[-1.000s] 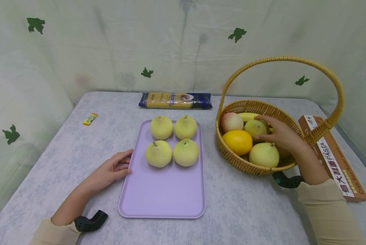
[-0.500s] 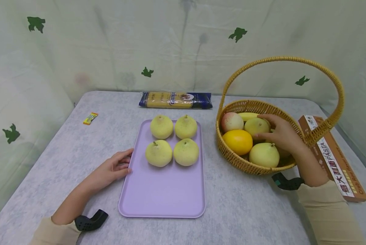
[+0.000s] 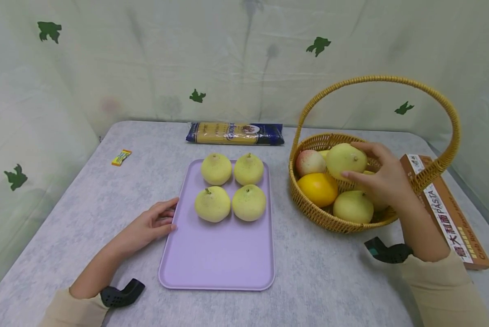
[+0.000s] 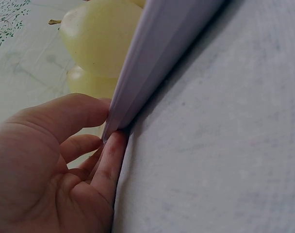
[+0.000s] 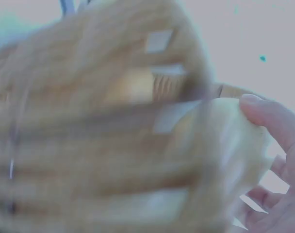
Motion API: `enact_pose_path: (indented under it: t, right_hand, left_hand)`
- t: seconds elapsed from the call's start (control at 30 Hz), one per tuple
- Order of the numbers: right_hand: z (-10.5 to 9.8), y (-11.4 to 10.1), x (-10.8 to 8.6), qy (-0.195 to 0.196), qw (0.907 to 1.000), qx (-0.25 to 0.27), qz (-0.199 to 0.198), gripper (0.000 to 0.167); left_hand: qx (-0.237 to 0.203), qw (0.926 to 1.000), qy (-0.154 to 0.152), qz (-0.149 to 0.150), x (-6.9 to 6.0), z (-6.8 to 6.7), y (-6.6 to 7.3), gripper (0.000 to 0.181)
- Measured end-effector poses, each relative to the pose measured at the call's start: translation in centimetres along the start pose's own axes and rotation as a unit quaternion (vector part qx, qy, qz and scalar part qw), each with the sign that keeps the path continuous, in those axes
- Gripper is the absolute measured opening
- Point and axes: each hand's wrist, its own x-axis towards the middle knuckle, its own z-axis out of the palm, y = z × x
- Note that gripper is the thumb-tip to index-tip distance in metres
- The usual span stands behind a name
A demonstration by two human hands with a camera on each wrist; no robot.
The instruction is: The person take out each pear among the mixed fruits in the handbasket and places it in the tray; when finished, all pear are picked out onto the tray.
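My left hand (image 3: 148, 229) grips the left edge of the lavender tray (image 3: 217, 263). In the left wrist view the thumb meets the tray's rim (image 4: 138, 73), with a fingertip low against its wall by the tabletop. Several pale yellow-green pears (image 3: 212, 204) stand on the tray's far half. Over the wicker basket (image 3: 326, 222), my right hand (image 3: 385, 177) holds another pear (image 3: 346, 161) between thumb and fingers. Blurred wickerwork (image 5: 99, 136) covers much of the right wrist view, partly hiding the held pear (image 5: 230, 145).
Inside the basket are a peach (image 3: 309, 162), a yellow-orange fruit (image 3: 318, 190) and a pear (image 3: 353, 206). Its tall handle (image 3: 375, 79) arches overhead. A pasta box (image 3: 446, 213) lies at right, a spaghetti pack (image 3: 234, 133) at the back, a small yellow packet (image 3: 121, 157) at left.
The right hand has lifted the pear from among the basket's fruit, bringing it up and slightly to the right. The left hand and the tray stay in place.
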Motion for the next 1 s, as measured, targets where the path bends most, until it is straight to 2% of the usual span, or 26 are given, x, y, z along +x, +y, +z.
enact_pose_path:
  t: [0.17,0.33,0.53,0.77,1.0]
  right_hand:
    - [1.0,-2.5,-1.1,0.024,0.9954,0.050,-0.079,0.062]
    - [2.7,-4.8,-2.7,-0.015,0.9885,0.088,-0.123,0.060]
    - [6.2,-6.7,-4.3,-0.108,0.9772,0.128,-0.131,0.058]
    - [11.6,-8.6,-6.3,-0.209,0.9560,0.166,-0.123,0.056]
    - [16.0,-10.1,-7.5,-0.270,0.9347,0.205,-0.107,0.059]
  left_hand:
    - [-0.006,1.0000,-0.001,0.003,0.0,0.0,-0.1,0.067]
    - [-0.009,0.9999,0.000,0.006,0.0,0.0,-0.1,0.067]
    - [-0.007,1.0000,0.000,0.000,0.0,0.0,0.0,0.067]
    - [-0.006,1.0000,-0.001,-0.005,-0.1,0.0,0.2,0.067]
    - [-0.004,1.0000,0.000,-0.004,0.0,0.1,0.1,0.067]
